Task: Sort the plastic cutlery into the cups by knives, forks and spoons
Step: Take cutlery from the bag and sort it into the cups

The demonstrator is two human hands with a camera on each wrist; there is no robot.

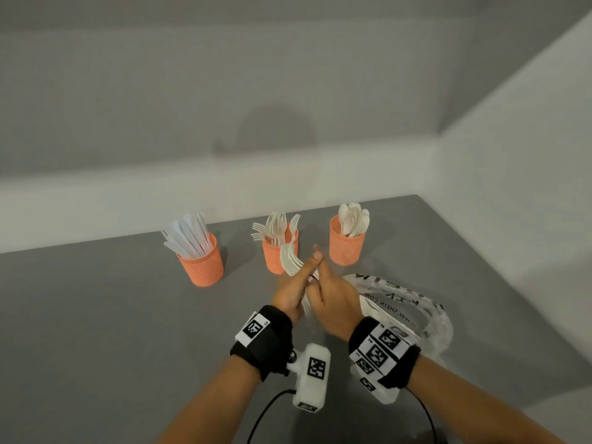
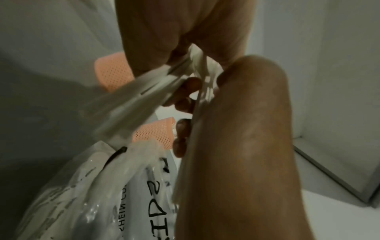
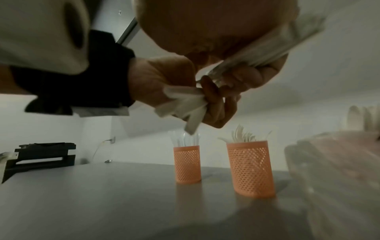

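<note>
Low in the centre of the head view, your left hand (image 1: 290,293) and right hand (image 1: 333,298) both clasp a bundle of forks (image 1: 290,259); square the handles, then drop them into the middle cup (image 1: 278,254). Only the right wrist view shows the handle ends fanned out; only the head view shows all three cups, spoon cup (image 1: 347,243) included.

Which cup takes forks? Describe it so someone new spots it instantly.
On the grey table, three orange mesh cups stand in a row near the back wall. The fork cup is the middle one, just beyond the two hands. Tines stick out of it; the left cup holds knives, the right cup spoons.
</note>
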